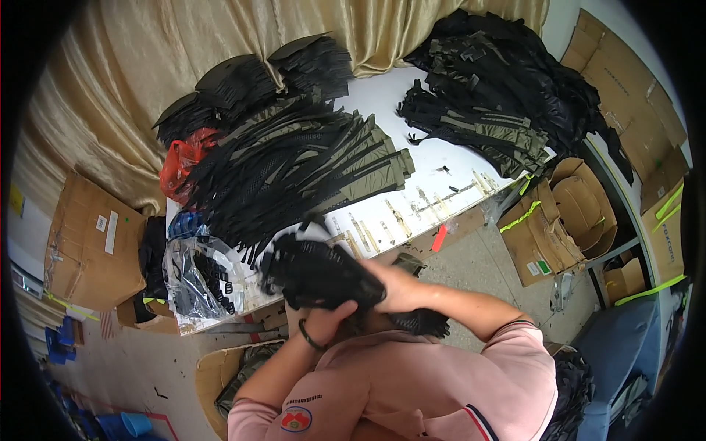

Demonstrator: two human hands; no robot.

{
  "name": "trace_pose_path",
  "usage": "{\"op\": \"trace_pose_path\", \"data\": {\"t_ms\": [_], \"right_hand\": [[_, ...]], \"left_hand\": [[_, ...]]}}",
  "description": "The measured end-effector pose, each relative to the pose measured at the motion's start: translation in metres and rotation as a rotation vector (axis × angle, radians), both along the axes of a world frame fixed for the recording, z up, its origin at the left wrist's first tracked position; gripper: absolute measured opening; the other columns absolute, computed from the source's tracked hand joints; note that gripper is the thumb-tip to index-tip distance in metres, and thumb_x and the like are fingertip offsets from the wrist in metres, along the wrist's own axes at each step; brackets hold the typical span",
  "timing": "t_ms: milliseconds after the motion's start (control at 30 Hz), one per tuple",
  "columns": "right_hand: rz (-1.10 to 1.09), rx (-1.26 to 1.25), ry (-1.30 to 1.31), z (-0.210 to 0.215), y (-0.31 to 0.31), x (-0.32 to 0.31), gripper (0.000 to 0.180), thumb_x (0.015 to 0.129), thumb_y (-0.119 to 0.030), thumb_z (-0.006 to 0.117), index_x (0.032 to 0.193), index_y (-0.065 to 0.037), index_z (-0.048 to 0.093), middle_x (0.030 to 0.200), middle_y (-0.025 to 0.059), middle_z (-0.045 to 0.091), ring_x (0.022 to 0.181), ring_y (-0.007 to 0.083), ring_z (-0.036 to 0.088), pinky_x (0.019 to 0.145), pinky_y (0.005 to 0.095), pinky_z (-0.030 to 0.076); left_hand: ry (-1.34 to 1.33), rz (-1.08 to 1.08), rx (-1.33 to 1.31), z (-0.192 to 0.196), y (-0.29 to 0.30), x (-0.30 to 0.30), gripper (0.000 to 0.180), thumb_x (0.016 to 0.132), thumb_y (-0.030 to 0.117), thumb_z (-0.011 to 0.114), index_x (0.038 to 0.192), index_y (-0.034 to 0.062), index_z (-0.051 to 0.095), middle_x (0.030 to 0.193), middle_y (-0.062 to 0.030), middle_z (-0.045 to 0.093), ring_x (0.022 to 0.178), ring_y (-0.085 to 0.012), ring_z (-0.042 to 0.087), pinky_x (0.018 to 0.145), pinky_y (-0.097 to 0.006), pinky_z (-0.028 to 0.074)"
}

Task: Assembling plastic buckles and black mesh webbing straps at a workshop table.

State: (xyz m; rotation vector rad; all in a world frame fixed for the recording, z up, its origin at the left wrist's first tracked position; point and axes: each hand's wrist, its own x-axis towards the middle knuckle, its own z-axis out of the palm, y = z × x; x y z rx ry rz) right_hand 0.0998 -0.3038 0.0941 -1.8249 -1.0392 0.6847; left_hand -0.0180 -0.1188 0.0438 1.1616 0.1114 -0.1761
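Close to my body, at the table's near edge, I hold a bundle of black padded mesh straps [312, 268], slightly smeared by motion. My left hand [329, 323] closes on its lower side, thumb on top, a dark band on the wrist. My right hand [393, 287] grips its right end, with the fingers partly hidden behind it. Just beyond lies a fanned pile of black and olive straps [294, 165] on the white table [371, 95]. A clear plastic bag [198, 275] with black plastic buckles [220, 278] sits left of the bundle.
Stacks of dark flat pieces [235, 84] line the back by a gold curtain [132, 81]. A large black and olive heap [507, 81] covers the right end. A red bag [187, 162] stands at the left. Cardboard boxes [95, 242] flank both sides; an open carton [544, 235] stands right.
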Motion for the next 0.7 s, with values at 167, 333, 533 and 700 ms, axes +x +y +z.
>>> {"op": "trace_pose_path", "data": {"t_ms": [167, 333, 533, 700], "right_hand": [[-0.393, -0.169, -0.272, 0.095, -0.044, 0.072, 0.087, 0.061, -0.006, 0.069, 0.139, -0.007, 0.031, 0.137, 0.0223, 0.040, 0.126, 0.0321, 0.041, 0.106, 0.0347, 0.033], [-0.570, -0.065, -0.841, 0.157, -0.062, 0.180, 0.079, 0.062, 0.002, 0.068, 0.134, -0.014, 0.039, 0.119, 0.0199, 0.055, 0.109, 0.0350, 0.054, 0.093, 0.0364, 0.044], [-0.720, -0.614, -1.239, 0.140, -0.097, 0.339, 0.098, 0.057, -0.011, 0.081, 0.140, -0.022, 0.028, 0.113, 0.0135, 0.054, 0.111, 0.0318, 0.050, 0.093, 0.0462, 0.039], [-0.533, -0.647, -1.167, 0.055, -0.038, 0.365, 0.104, 0.052, -0.026, 0.086, 0.140, -0.018, 0.030, 0.140, 0.0135, 0.033, 0.131, 0.0297, 0.030, 0.104, 0.0544, 0.025]], "left_hand": [[-0.097, -0.114, 0.063, 0.041, 0.000, 0.075, 0.051, 0.085, 0.012, 0.061, 0.131, 0.0055, 0.041, 0.130, -0.0067, 0.041, 0.096, -0.0132, 0.054, 0.086, -0.027, 0.043], [-0.162, 0.083, 0.346, 0.016, 0.031, 0.101, 0.050, 0.082, 0.010, 0.065, 0.127, 0.0073, 0.044, 0.119, -0.0076, 0.046, 0.098, -0.0148, 0.049, 0.085, -0.028, 0.043], [-0.495, 0.367, 1.444, 0.009, 0.097, 0.140, 0.056, 0.069, 0.012, 0.072, 0.120, 0.0047, 0.050, 0.119, -0.0181, 0.047, 0.109, -0.0377, 0.045, 0.097, -0.043, 0.035], [-0.318, 0.277, 1.814, 0.016, 0.133, 0.176, 0.095, 0.061, 0.033, 0.080, 0.137, 0.0041, 0.032, 0.140, -0.0225, 0.028, 0.134, -0.0392, 0.019, 0.109, -0.054, 0.013]]}}
